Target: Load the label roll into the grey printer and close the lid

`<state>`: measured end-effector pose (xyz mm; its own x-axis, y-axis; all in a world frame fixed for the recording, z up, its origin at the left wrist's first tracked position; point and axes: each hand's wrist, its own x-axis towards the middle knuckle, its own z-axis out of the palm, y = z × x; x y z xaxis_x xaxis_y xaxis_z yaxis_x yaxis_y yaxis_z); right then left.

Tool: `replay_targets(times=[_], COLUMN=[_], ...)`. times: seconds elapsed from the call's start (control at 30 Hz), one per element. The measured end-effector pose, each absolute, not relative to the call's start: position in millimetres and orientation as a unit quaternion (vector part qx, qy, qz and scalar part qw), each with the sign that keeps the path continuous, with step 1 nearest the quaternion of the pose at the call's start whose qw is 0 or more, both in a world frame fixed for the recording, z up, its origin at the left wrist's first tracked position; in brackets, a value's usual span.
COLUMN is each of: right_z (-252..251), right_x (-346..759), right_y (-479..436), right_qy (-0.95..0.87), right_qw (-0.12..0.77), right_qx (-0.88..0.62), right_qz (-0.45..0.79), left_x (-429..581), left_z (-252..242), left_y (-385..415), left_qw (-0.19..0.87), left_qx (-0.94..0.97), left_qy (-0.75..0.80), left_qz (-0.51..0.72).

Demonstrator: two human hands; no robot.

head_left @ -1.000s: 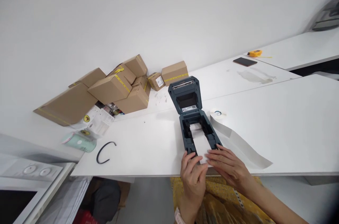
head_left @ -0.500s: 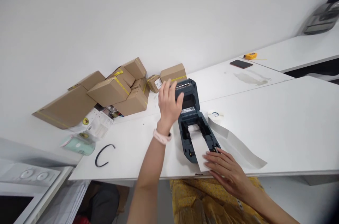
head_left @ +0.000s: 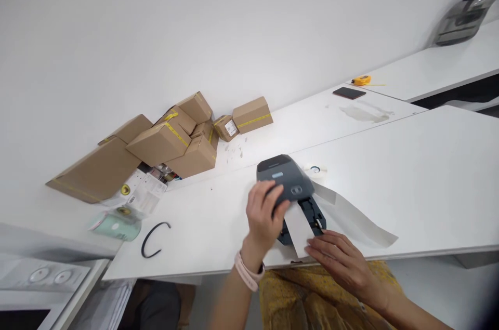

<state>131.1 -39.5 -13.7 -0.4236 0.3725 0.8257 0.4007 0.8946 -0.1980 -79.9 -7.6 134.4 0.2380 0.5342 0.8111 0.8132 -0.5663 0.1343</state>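
A dark grey label printer (head_left: 290,176) sits near the table's front edge, its lid partly lowered over the base. My left hand (head_left: 265,213), with a pink watch band on the wrist, has its fingers curled on the lid's left front edge. A white paper strip (head_left: 299,228) runs out from under the lid towards the table edge. On the right side of that strip rest the fingertips of my right hand (head_left: 343,262), fingers stretched out, beside the printer's front corner. The paper roll inside is hidden by the lid.
Right of the printer lie a small label roll (head_left: 315,169) and a long loose backing strip (head_left: 354,215). Cardboard boxes (head_left: 159,143) are piled at the back left. A black headband (head_left: 150,239) lies front left; a phone (head_left: 349,92) and yellow tape measure (head_left: 361,80) are far right.
My left hand has come down towards me, swinging the printer lid from upright to partly lowered over the base. My right hand stays at the paper strip. The view has shifted slightly.
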Motion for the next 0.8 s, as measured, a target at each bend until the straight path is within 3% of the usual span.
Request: replay_targets(times=[0.2, 0.53, 0.67, 0.8], right_z=[-20, -4, 7, 20], right_x=[129, 130, 124, 106], right_y=[-40, -45, -42, -19], right_qy=[-0.832, -0.822, -0.764, -0.658], right_qw=[0.497, 0.520, 0.565, 0.552], right_qx=[-0.241, -0.229, -0.309, -0.450], right_qz=[-0.048, -0.048, 0.034, 0.245], left_x=[-68, -68, -67, -65], left_z=[62, 30, 21, 16], left_y=[-54, -69, -64, -62], left_qw=[0.172, 0.181, 0.191, 0.193], left_qx=[-0.763, -0.765, -0.759, -0.748], left_qy=[-0.463, -0.475, -0.462, -0.458], left_qz=[-0.418, -0.396, -0.417, -0.440])
